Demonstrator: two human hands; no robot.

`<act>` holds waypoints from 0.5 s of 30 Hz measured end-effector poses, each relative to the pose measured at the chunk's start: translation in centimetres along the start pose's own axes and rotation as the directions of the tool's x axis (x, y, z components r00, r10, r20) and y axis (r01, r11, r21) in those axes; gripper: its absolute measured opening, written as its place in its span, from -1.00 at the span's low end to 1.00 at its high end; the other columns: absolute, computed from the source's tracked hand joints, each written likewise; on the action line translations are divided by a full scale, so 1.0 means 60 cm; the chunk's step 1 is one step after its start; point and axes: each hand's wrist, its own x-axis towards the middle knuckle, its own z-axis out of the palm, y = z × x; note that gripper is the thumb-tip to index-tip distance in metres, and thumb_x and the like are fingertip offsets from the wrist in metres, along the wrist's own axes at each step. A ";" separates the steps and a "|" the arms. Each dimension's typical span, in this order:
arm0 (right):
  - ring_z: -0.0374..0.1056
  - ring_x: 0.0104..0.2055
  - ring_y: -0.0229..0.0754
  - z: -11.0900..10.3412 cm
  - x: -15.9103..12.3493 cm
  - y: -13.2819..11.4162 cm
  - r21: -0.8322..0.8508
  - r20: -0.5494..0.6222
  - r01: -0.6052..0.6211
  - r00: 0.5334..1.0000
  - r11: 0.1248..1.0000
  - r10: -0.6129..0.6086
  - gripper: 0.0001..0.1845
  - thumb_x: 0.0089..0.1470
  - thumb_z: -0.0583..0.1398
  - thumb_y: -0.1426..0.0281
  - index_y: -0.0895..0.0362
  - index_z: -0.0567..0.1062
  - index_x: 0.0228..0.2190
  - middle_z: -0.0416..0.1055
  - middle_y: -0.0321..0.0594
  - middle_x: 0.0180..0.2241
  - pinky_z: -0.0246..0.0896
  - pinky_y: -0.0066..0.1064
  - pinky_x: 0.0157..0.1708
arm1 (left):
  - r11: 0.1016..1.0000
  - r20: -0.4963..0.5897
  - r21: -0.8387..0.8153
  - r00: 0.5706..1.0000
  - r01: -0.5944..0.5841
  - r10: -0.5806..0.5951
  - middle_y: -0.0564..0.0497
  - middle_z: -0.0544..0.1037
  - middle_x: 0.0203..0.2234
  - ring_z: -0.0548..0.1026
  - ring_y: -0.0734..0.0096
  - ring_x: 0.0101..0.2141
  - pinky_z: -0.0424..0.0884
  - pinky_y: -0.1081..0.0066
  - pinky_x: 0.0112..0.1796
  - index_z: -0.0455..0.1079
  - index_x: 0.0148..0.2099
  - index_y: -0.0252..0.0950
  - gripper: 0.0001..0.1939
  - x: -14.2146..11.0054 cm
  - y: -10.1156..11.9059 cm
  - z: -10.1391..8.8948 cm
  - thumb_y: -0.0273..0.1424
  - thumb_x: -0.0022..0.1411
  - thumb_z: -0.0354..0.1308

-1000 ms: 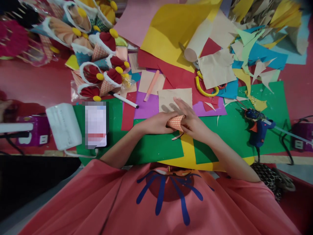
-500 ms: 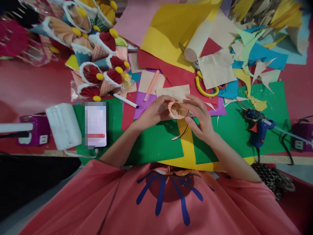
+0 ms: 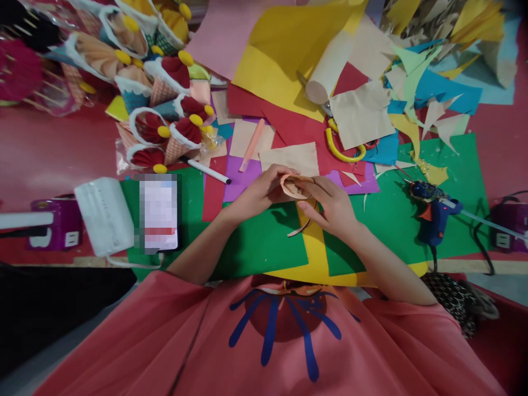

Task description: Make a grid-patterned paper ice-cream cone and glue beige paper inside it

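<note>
Because its wall looks thin, the peach paper roll should be treated as very light, springy and easily creased. Its surface is probably not slippery. The apparent hazards are crushing the open mouth and letting the wrap uncoil. The recommended hold is on the outer wall just below the rim, one hand per side, with light pressure.

The roll is held above the table, about midway along its near edge and set inward from it. A beige sheet lies just behind it, and a green sheet extends toward the near edge.

The left hand has its fingers curled around the left side, apparently pinching the wall. The right hand has its fingers bent against the right side of the rim, the thumb parted from them and lower; whether it pinches the wall cannot be told.

The mouth faces upward and toward the near edge. The long axis therefore appears to slope down toward the far edge; the opposite end is hidden, so its exact direction cannot be confirmed.
</note>
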 end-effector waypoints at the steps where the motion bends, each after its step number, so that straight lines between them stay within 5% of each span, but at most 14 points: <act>1: 0.42 -0.12 -0.03 0.000 0.000 0.000 0.009 0.013 -0.017 1.000 1.000 0.017 -0.60 0.26 0.03 0.22 0.15 0.42 0.01 0.47 -0.02 -0.14 0.38 -0.19 -0.16 | 1.000 -0.002 0.017 1.000 0.006 -0.006 -0.11 0.46 0.01 0.47 0.34 0.01 0.40 0.27 0.02 0.18 0.02 -0.23 -0.65 0.000 0.000 0.000 -0.32 0.24 0.16; 6: 0.39 -0.06 -0.04 0.000 -0.002 0.002 0.108 0.026 0.000 1.000 0.994 -0.003 -0.55 0.26 0.03 0.25 0.10 0.33 0.13 0.43 -0.02 -0.09 0.38 -0.20 -0.12 | 0.984 -0.084 0.181 0.996 0.005 0.010 -0.10 0.47 -0.04 0.47 0.30 -0.02 0.40 0.28 -0.02 0.21 0.03 -0.23 -0.58 -0.001 -0.008 -0.003 -0.19 0.20 0.19; 10: 0.44 -0.18 -0.15 0.004 -0.006 0.005 0.192 -0.052 0.037 0.998 0.981 -0.027 -0.47 0.25 0.04 0.26 0.02 0.13 0.22 0.42 -0.07 -0.04 0.44 -0.26 -0.22 | 0.922 -0.248 0.373 0.946 -0.106 0.209 -0.04 0.48 -0.14 0.46 0.30 -0.07 0.41 0.22 -0.05 0.26 -0.07 -0.18 -0.76 0.003 -0.017 -0.017 -0.23 0.25 0.13; 15: 0.42 0.01 -0.05 0.015 -0.001 0.014 -0.008 -0.010 0.084 0.996 0.996 -0.085 -0.72 0.21 0.08 0.45 0.11 0.40 -0.04 0.50 -0.06 -0.07 0.40 -0.14 -0.05 | 0.849 -0.434 0.528 0.856 -0.013 0.282 0.00 0.41 -0.20 0.39 0.31 -0.09 0.35 0.21 -0.05 0.33 -0.17 -0.18 -0.86 0.008 -0.022 -0.051 -0.28 0.25 0.14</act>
